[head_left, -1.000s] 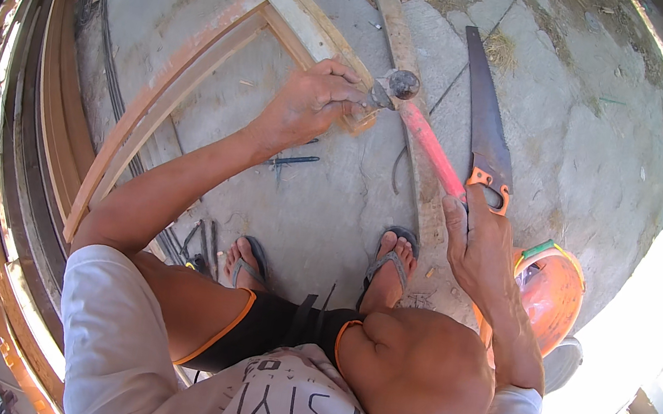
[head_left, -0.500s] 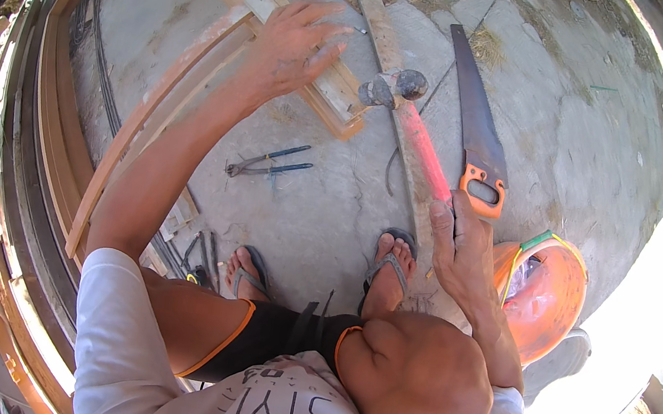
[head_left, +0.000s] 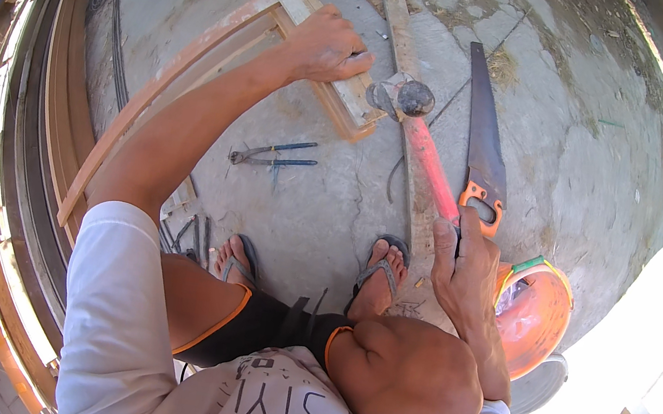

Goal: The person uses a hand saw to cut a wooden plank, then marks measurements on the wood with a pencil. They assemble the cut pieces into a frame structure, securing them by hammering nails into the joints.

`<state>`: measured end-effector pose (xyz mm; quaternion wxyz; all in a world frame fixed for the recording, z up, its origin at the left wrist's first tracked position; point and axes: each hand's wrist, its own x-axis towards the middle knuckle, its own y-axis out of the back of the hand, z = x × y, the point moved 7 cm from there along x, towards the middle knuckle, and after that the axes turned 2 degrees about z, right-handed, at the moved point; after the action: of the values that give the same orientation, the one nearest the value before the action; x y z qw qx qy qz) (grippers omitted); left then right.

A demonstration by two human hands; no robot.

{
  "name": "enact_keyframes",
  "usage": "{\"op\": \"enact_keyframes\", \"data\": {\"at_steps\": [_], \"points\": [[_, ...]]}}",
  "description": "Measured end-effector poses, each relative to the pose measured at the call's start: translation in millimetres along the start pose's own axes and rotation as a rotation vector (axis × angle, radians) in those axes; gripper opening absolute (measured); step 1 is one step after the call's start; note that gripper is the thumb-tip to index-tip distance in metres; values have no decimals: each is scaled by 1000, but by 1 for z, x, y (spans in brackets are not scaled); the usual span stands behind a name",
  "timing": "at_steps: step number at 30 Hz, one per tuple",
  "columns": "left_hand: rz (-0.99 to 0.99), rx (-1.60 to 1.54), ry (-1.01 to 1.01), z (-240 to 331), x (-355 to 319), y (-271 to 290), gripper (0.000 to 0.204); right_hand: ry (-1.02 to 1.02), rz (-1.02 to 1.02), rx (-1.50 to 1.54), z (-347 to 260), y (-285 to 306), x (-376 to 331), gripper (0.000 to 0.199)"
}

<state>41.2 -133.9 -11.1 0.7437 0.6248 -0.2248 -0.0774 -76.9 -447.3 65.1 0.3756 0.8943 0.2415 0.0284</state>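
The left hand (head_left: 329, 41) presses a wooden block (head_left: 320, 44); the right hand (head_left: 467, 268) grips a red-handled hammer (head_left: 424, 148).

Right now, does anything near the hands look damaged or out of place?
Yes. The concrete floor is cracked near the pliers, and a handsaw lies loose beside the hammer gripped by the right hand.

Head camera; looks steeply down; close.

Upper centre: hammer (head_left: 429, 149) lies on a plank (head_left: 410, 133), saw (head_left: 484, 148) to its right, pliers (head_left: 271, 154) centre-left on the floor (head_left: 592, 159).
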Motion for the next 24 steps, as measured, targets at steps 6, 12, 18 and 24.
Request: {"op": "enact_keyframes", "data": {"at_steps": [6, 12, 18, 24], "points": [[-32, -16, 24, 0, 2, -2, 36, -19, -74, -75, 13, -6, 0, 27], [21, 15, 16, -2, -4, -3, 36, 99, 61, -18, -12, 17, 12, 39], [-43, 5, 0, 4, -3, 0, 37, 284, 317, 498, -33, 48, -3, 65], [-27, 16, 15, 1, 3, -3, 47, 88, -80, -56, 20, -18, 12, 43]]}}
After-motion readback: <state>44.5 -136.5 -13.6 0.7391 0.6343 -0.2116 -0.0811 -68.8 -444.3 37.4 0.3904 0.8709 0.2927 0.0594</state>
